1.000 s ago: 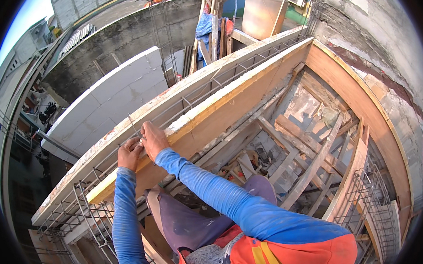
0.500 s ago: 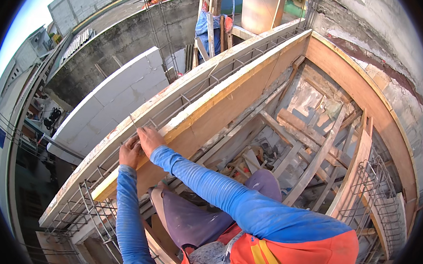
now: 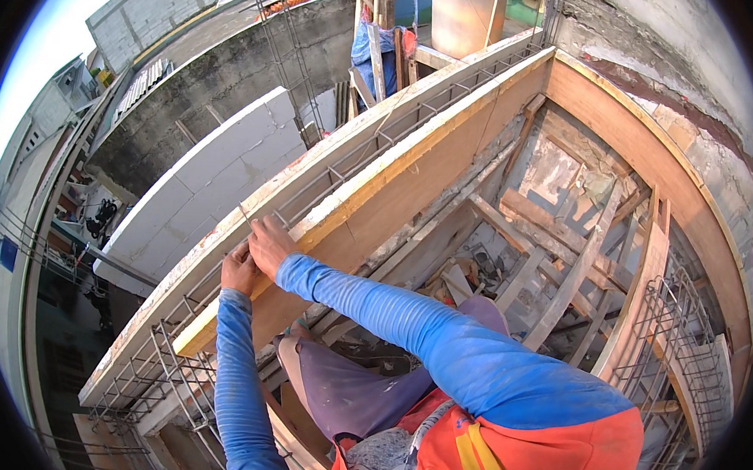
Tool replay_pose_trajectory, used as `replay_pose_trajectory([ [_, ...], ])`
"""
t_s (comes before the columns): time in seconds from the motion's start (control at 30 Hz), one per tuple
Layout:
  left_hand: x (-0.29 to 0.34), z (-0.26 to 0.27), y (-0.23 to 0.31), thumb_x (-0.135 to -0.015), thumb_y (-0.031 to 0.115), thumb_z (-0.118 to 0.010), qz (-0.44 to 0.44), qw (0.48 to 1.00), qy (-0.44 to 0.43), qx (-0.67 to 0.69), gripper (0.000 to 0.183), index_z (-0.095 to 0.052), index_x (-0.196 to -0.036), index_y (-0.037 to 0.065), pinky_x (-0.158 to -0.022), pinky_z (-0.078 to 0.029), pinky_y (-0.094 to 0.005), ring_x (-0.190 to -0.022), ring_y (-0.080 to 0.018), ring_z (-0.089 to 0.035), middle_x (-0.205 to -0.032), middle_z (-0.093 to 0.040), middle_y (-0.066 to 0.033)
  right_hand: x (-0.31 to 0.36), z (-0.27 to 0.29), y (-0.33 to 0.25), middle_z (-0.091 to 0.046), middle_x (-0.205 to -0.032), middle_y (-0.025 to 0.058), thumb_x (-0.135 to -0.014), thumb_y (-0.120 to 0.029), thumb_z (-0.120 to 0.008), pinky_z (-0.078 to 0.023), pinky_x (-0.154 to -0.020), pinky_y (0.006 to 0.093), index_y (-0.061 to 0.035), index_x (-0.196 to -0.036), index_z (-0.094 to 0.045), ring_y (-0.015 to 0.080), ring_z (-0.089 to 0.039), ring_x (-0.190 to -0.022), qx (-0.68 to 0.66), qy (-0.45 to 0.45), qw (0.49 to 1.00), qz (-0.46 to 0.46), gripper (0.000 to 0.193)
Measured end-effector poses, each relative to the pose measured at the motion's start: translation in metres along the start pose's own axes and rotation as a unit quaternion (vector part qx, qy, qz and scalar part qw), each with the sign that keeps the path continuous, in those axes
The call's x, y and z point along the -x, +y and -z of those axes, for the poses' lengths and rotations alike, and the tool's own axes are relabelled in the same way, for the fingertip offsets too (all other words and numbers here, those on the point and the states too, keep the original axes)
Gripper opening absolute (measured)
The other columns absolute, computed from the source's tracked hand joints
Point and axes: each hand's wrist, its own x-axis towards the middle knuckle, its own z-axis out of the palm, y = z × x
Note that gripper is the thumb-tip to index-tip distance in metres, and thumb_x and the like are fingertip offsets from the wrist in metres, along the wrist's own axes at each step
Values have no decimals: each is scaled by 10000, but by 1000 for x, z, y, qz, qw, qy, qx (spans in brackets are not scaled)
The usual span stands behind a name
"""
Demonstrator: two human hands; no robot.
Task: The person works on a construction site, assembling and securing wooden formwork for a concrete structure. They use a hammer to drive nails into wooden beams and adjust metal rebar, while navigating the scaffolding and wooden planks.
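My hands meet above the gap between two long form boards. My right hand is closed at the inner plank, its fingers bent down into the gap. A thin wire sticks up beside its fingertips and seems to run into its grip. Just left of it and nearly touching, my left hand is closed too, its fingertips pinched. What the left fingers hold is hidden. Steel reinforcing bars run along the gap, beside the outer board.
A rebar cage juts out at the lower left. Wooden braces cross the deep space below right. Another form board curves along the right wall. A pale block wall stands outside, and a large cylindrical tank is at the back.
The view has shifted slightly, so the boards and hands appear a little farther right. Both hands stay together at the same part of the boards, with small finger movements.
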Motion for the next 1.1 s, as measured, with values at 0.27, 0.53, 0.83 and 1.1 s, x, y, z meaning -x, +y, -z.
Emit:
replay_pose_trajectory([
  [0.27,5,2,8,-897,108,-566,-31,997,6,-74,335,-620,-1193,-41,-772,-526,-259,-895,-121,-642,-1009,-695,-83,-11,8,-1,-690,-995,96,-864,-177,-607,-444,-896,400,-70,-980,-676,263,-633,-985,-145,-89,980,-105,172],
  [0.53,6,4,9,-886,91,-559,-14,996,2,-93,337,-626,-1185,-49,-815,-514,-272,-921,-129,-650,-1030,-702,-110,-3,12,14,-697,-953,139,-837,-127,-622,-518,-785,448,-94,-885,-703,323,-662,-926,-226,-69,955,-181,100],
  [0.83,5,4,7,-883,97,-562,-40,990,14,-131,347,-629,-1202,-23,-864,-506,-299,-986,-179,-652,-1088,-690,-134,-19,-15,25,-668,-973,185,-825,-129,-637,-536,-773,436,-71,-982,-664,372,-655,-904,-278,-76,942,-175,170],
  [1.1,10,-9,17,-862,103,-556,-109,971,89,-192,357,-625,-1196,-3,-935,-480,-375,-1089,-279,-627,-1121,-676,-162,-25,-19,29,-641,-1059,254,-800,-244,-695,-521,-857,439,48,-1198,-447,383,-637,-988,-339,-131,907,-215,552],
])
